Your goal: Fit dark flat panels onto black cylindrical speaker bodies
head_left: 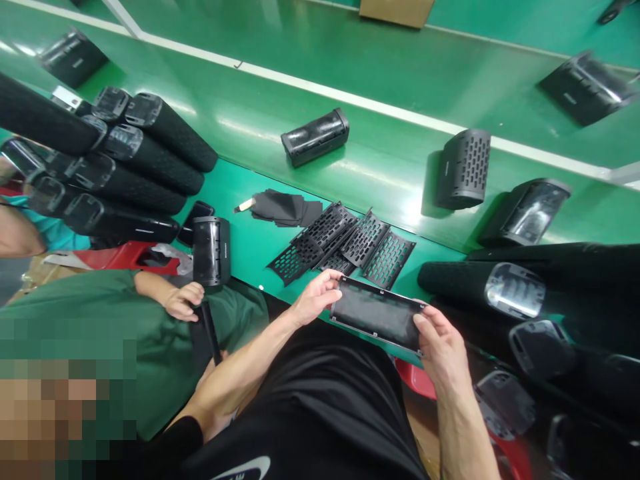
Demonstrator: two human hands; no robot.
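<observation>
Both hands hold a black speaker grille [377, 312] at its two short ends, low over the near edge of the green table. It is a rectangular panel with small tabs along its rim and a dark sheet covering its inner face. My left hand [320, 298] pinches the left end between thumb and fingers. At the right end, my right hand [443, 340] grips with the thumb on the upper face and fingers behind. Just beyond lies a heap of perforated black grilles [367, 239], overlapping one another. A stack of thin black sheets [285, 208] lies to their left.
Speaker bodies are piled at left [165, 143] and right [450, 283]. Single speakers stand on the glossy green surface [300, 73], one at centre [316, 137]. A co-worker in a green shirt [100, 300] sits close on my left, holding a black part beside a speaker [211, 250].
</observation>
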